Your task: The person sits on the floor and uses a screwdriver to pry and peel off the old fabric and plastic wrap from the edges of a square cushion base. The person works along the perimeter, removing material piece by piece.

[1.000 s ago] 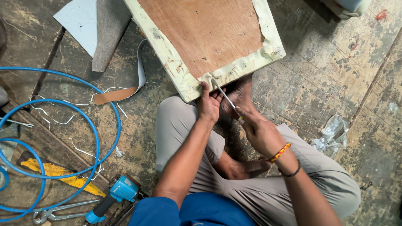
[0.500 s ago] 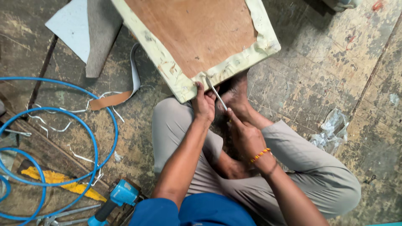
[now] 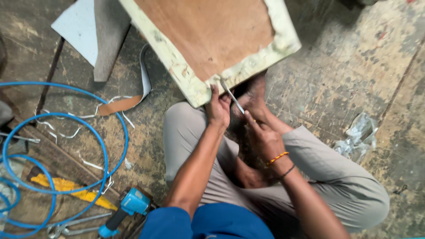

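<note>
A person sits on a worn concrete floor (image 3: 354, 66) with knees bent, a square panel (image 3: 208, 40) propped against the feet. The panel shows a brown board face framed by a pale green border, its near edge tilted down toward the lap. The left hand (image 3: 218, 108) grips that near edge close to the lower corner, fingers curled over the pale border. The right hand (image 3: 261, 135) is closed around a thin metal tool (image 3: 232, 98), whose tip meets the panel's edge just beside the left hand; what kind of tool it is cannot be told. An orange band and a dark band (image 3: 281, 163) circle the right wrist. To the person's left, a blue hose (image 3: 66, 146) lies in loose coils on the floor, with a blue-bodied power tool (image 3: 128, 208) near its lower loop and a yellow object (image 3: 66, 188) under the coils. A brown strap (image 3: 119, 105) lies between the hose and the panel, and a grey sheet with a pale sheet (image 3: 84, 31) rests farther off. A crumpled clear plastic wrapper (image 3: 361, 135) lies on the floor to the person's right, well apart from the hands.
</note>
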Available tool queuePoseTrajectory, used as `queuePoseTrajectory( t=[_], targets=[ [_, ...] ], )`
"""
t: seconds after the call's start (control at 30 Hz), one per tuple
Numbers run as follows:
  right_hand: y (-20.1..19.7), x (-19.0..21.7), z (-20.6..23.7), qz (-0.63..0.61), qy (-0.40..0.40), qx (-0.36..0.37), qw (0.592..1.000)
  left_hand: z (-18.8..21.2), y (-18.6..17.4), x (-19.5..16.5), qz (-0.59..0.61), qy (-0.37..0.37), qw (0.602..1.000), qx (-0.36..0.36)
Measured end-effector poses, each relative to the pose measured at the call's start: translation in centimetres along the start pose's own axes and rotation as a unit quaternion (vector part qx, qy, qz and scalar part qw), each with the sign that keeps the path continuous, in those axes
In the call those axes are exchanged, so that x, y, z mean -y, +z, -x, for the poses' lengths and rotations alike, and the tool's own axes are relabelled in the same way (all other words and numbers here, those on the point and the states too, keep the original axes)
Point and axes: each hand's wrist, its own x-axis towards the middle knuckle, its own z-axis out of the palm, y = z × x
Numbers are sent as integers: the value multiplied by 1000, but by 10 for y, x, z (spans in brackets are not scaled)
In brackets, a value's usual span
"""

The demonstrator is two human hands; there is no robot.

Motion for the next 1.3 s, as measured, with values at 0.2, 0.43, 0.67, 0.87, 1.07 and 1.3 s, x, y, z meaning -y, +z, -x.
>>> queuePoseTrajectory(
  t=[0.2,0.43,0.67,0.87,1.07,1.3],
  targets=[
    [7,-12,9,-41,-33,-60,997,-5,1,0,-1,-19,1000,0],
    [31,-11,-5,64,-51,-70,994,-1,5,-4,-18,-16,1000,1],
    [12,-16,10,17,-74,-106,991,3,2,-3,6,-55,998,-21],
    [10,-9,7,16,-18,-41,999,6,1,-1,-33,-46,998,-37],
    [13,-19,6,-38,-52,-77,995,10,7,2,-30,-102,994,-17],
    [-64,-38,53,-215,106,-66,969,18,21,64,-198,-106,968,110]
  ],
)
